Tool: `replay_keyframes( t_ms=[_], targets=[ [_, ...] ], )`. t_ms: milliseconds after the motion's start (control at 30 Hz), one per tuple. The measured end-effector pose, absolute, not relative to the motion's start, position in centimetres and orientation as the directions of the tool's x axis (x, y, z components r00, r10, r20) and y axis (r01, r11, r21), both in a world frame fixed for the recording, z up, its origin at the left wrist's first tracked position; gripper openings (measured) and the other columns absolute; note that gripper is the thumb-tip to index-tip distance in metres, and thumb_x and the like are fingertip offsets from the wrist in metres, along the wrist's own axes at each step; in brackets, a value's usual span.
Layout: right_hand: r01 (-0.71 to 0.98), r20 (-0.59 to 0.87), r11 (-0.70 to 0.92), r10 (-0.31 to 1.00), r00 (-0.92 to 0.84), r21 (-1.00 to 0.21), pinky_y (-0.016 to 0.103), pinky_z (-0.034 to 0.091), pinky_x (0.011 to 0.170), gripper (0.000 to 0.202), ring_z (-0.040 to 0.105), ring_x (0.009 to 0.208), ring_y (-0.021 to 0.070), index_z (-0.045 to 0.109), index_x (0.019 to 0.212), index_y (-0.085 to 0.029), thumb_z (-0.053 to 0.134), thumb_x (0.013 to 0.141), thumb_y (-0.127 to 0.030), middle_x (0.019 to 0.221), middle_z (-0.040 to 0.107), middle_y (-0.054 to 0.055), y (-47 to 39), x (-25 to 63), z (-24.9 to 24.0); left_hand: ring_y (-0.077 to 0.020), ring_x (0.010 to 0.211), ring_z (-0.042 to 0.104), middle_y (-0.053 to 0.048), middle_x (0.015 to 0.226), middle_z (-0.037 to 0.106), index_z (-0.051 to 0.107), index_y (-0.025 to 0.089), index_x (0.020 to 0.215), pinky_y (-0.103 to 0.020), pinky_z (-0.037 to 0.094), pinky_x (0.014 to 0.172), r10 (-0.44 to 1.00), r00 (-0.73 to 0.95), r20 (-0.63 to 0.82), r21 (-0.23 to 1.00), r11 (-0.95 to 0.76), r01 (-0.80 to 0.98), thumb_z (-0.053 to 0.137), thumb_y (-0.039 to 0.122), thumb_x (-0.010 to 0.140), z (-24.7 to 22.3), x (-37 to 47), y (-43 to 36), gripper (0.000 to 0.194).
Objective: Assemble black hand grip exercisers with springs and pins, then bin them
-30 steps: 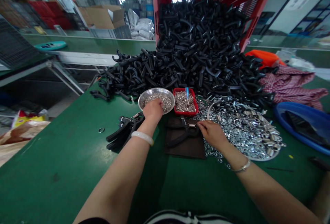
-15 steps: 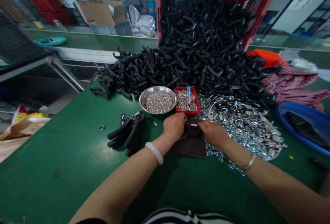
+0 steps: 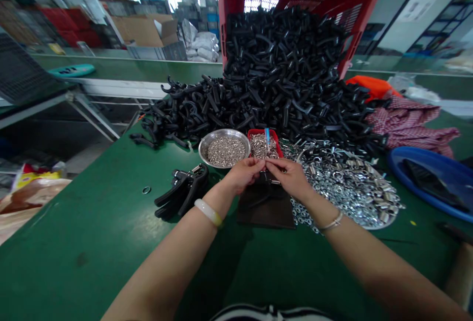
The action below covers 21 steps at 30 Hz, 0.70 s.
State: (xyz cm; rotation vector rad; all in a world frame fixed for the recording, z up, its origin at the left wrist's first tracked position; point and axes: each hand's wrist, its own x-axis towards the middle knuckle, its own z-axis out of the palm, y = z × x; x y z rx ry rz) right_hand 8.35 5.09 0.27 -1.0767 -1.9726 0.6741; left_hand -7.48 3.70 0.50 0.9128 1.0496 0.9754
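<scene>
The left hand (image 3: 246, 174) and right hand (image 3: 290, 177) meet with thumbs and forefingers pinched together; whatever they hold is too small to tell. Just below, partly covered, a black spring hand grip (image 3: 269, 194) lies on a dark pad (image 3: 266, 216). This looks like fine fitting, calling next for steady, aligned fingertips. Beyond sit a metal bowl (image 3: 203, 150) and red tray (image 3: 277, 140); leftward on the worktop (image 3: 111, 242), more hand grips (image 3: 173, 196)

A black, two-armed handgrip (image 3: 268, 196) with a silver coil spring (image 3: 275, 182) lies flat, partly hidden, on a dark pad (image 3: 266, 218).
</scene>
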Motion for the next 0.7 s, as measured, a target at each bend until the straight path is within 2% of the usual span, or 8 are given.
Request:
replay_keyframes(
  t_ms=[67, 133, 333, 533, 700],
  targets=[
    [0.315, 0.341, 0.435, 0.887, -0.312, -0.843, 0.031, 0.046, 0.079, 0.024, 0.061, 0.084, 0.0164, 0.068, 0.092, -0.020, 0.055, 0.080, -0.036, 0.089, 0.067, 0.003, 5.6, 7.2, 0.2, -0.0010, 0.040, 0.031, 0.006, 0.052, 0.040, 0.053, 0.013, 0.068, -0.012, 0.017, 0.037, 0.896, 0.309, -0.318, 0.845, 0.416, -0.338, 0.058, 0.030, 0.078, 0.9, -8.1, 3.7, 0.021],
    [0.222, 0.321, 0.392, 0.900, -0.296, -0.893, 0.031, 0.046, 0.077, 0.023, 0.060, 0.083, 0.0161, 0.068, 0.088, -0.019, 0.057, 0.078, -0.037, 0.088, 0.067, 0.003, 5.8, 6.6, 0.2, 0.0006, 0.041, 0.035, 0.004, 0.057, 0.044, 0.053, 0.011, 0.069, -0.009, 0.019, 0.036, 0.862, 0.386, -0.329, 0.760, 0.484, -0.434, 0.061, 0.025, 0.077, 1.1, -8.6, 3.8, 0.018],
    [0.075, 0.211, 0.252, 0.913, -0.350, -0.965, 0.023, 0.044, 0.053, 0.026, 0.055, 0.063, 0.0119, 0.066, 0.086, -0.018, 0.060, 0.075, -0.041, 0.070, 0.062, 0.001, 6.4, 5.7, 0.8, 0.0014, 0.043, 0.042, 0.001, 0.064, 0.050, 0.056, 0.010, 0.076, -0.004, 0.024, 0.033, 0.818, 0.466, -0.337, 0.550, 0.573, -0.608, 0.053, 0.019, 0.083, 1.8, -9.2, 4.1, 0.011],
    [-0.131, 0.169, 0.128, 0.909, -0.381, -0.983, 0.018, 0.038, 0.046, 0.023, 0.051, 0.057, 0.0081, 0.060, 0.080, -0.018, 0.066, 0.069, -0.037, 0.064, 0.058, -0.002, 7.5, 3.9, 1.4, 0.0012, 0.042, 0.044, 0.002, 0.062, 0.049, 0.055, 0.011, 0.078, -0.003, 0.026, 0.031, 0.813, 0.455, -0.363, 0.482, 0.582, -0.656, 0.048, 0.025, 0.086, 2.3, -9.8, 4.5, 0.018],
    [-0.125, 0.105, 0.059, 0.908, -0.406, -0.990, 0.016, 0.029, 0.038, 0.025, 0.045, 0.048, 0.0056, 0.055, 0.081, -0.018, 0.063, 0.071, -0.039, 0.062, 0.055, -0.004, 8.2, 2.3, 1.5, 0.0014, 0.039, 0.044, 0.002, 0.062, 0.050, 0.056, 0.013, 0.080, -0.004, 0.026, 0.029, 0.853, 0.377, -0.361, 0.467, 0.515, -0.719, 0.050, 0.024, 0.085, 2.2, -10.5, 5.1, 0.014]
  ],
)
